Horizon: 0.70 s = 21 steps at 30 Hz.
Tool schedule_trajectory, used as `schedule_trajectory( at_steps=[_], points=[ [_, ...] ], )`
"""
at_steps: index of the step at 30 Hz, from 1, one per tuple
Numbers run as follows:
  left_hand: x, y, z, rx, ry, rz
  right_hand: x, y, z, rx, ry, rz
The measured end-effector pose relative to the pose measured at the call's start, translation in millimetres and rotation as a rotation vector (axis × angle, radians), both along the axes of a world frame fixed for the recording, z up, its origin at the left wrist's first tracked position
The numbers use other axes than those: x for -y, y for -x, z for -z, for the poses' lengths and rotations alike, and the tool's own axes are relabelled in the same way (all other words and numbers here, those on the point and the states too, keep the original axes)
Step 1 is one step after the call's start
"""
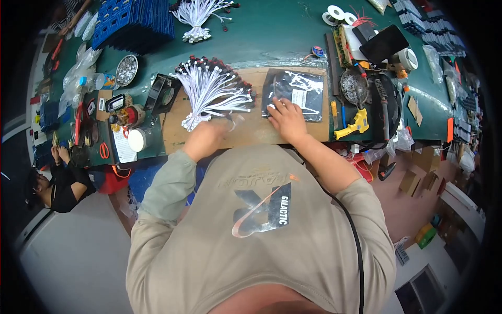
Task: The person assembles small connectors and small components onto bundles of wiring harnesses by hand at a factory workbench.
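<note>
My right hand (287,120) rests on a dark flat plastic bag (312,86) with a white label, its fingers spread over the bag's lower left part. To the left, my left hand (208,138) is raised over the front edge of the brown work board (261,135). Motion smears its fingertips, and a pale blurred bit shows beside them, too unclear to name. Just beyond this hand lies a fanned bundle of white cables (212,91) with dark red and black ends, their white connectors gathered towards me.
Another cable bundle (197,23) and stacked blue panels (133,23) lie farther back. A yellow gun-shaped tool (354,124), a soldering iron (383,102) and a phone (384,44) are at right. Jars, a black fan (163,93) and orange-handled scissors (104,150) sit left. Another person (68,180) works far left.
</note>
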<state>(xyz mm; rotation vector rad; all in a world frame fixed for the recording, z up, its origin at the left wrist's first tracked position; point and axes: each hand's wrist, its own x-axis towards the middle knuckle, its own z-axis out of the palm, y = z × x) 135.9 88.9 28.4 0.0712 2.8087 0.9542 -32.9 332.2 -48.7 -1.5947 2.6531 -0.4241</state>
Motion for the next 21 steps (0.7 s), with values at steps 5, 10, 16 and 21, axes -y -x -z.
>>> schedule_trajectory(
  at_steps=[5,10,16,21],
  points=[
    [-9.1,4.4,-12.6,0.207,-0.294,-0.271,-13.8,-3.1,-1.1,0.049,0.079,-0.070],
    [-11.9,4.5,-14.7,0.193,-0.487,-0.440,-4.8,14.0,1.5,0.163,0.072,-0.012],
    [-17.1,16.5,-20.0,0.165,-0.859,-0.589,21.1,24.5,-13.3,0.068,-0.311,-0.008],
    [-6.0,25.4,-13.9,0.118,-1.113,-0.692,34.3,30.0,-28.7,-0.040,-0.561,-0.017]
  ],
)
